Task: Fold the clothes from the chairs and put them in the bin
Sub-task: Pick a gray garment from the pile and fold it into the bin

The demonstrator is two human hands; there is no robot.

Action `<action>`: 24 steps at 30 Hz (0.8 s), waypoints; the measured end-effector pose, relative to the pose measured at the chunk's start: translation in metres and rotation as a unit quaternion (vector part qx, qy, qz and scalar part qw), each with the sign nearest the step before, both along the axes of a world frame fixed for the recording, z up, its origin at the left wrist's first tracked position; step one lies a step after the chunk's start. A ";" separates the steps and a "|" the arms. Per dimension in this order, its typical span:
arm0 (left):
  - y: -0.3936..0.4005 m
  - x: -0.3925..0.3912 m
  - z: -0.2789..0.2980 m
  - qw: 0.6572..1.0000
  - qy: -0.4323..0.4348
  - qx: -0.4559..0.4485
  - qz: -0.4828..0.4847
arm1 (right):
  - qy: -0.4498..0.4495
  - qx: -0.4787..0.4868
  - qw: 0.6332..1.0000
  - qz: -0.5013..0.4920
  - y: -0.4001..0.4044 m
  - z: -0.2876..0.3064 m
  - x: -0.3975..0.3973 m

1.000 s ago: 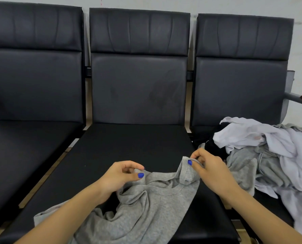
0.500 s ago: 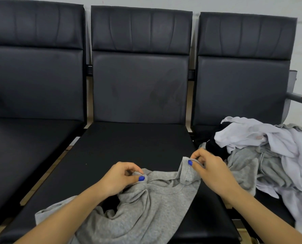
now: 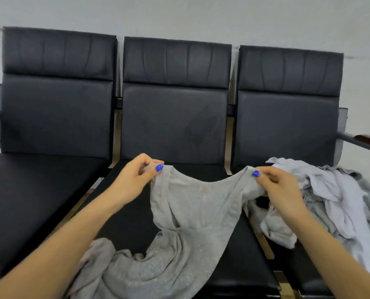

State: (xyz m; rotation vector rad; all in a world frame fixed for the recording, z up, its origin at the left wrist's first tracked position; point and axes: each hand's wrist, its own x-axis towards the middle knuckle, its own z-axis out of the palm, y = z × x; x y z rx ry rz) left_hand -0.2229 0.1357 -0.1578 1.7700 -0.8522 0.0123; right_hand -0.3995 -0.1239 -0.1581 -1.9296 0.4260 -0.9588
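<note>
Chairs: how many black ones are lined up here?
3, side by side: the left chair, the middle chair behind the grey shirt, the right chair with the clothes pile. More may sit outside the view.

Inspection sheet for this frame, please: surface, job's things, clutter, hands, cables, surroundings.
Surface: three black chairs in a row; middle chair is the work spot.
Job's things: grey shirt held up over the middle seat, lower part lying on it; clothes pile on the right chair; no bin in view.
Clutter: nothing seen.
Hands: left hand and right hand each pinch the shirt's top edge.
Cables: nothing seen.
Surroundings: pale wall; armrest at right.
</note>
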 end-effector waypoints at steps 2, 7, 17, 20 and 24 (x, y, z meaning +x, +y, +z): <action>0.009 -0.012 0.041 0.999 -0.007 -0.050 0.011 | -0.069 0.145 0.987 0.023 0.007 0.031 -0.014; 0.037 -0.075 0.147 0.983 -0.034 -0.164 -0.076 | -0.179 0.317 0.924 0.116 0.036 0.120 -0.062; 0.096 -0.165 0.246 0.973 -0.007 -0.140 -0.185 | -0.150 0.118 0.976 0.102 0.077 0.220 -0.129; 0.125 -0.160 0.248 0.978 -0.017 -0.027 -0.204 | -0.037 -0.044 0.997 0.055 0.083 0.226 -0.141; 0.150 -0.150 0.243 0.982 -0.036 -0.011 -0.184 | 0.042 -0.121 0.991 0.039 0.085 0.229 -0.153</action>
